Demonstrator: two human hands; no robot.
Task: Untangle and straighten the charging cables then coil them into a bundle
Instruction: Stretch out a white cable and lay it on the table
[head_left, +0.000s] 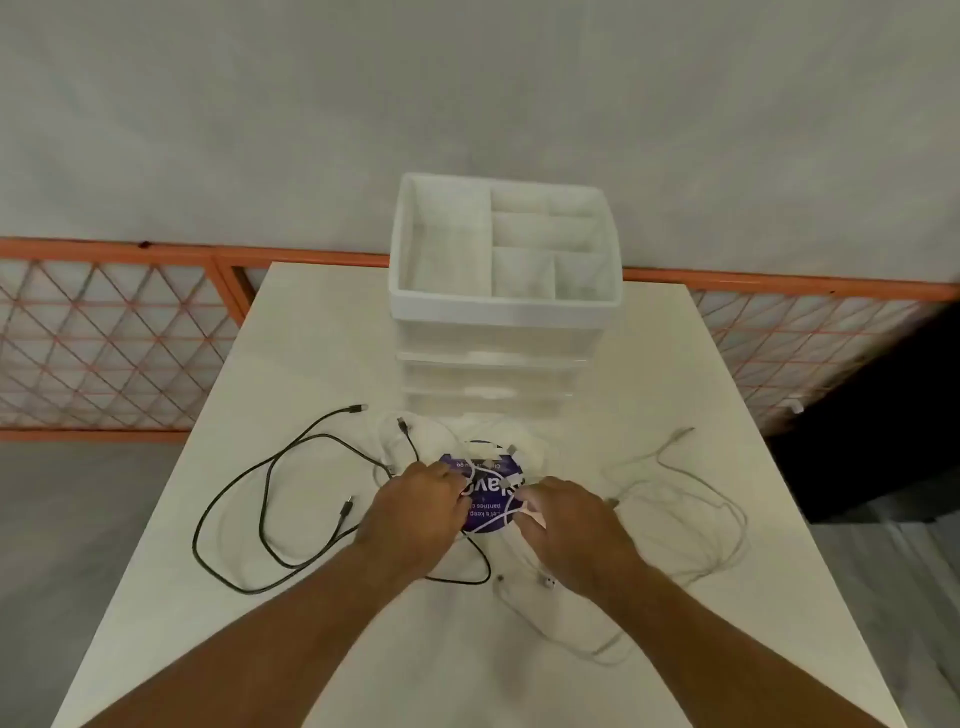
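Note:
Several charging cables lie tangled on the white table (675, 364). A black cable (270, 462) loops across the left side, one plug near the drawer unit. White cables (717, 525) sprawl to the right and toward the near edge, faint against the table. The tangle's middle rests on a round purple disc with white lettering (488, 488). My left hand (415, 514) sits on the disc's left edge, fingers curled down over the cables. My right hand (566, 525) is on the disc's right edge, fingers pinching a white cable (498, 522) that curves across the disc.
A white plastic drawer unit (504, 312) with an open divided tray on top stands at the table's far middle. Behind the table runs an orange mesh fence (119, 332). A dark gap lies past the table's right edge.

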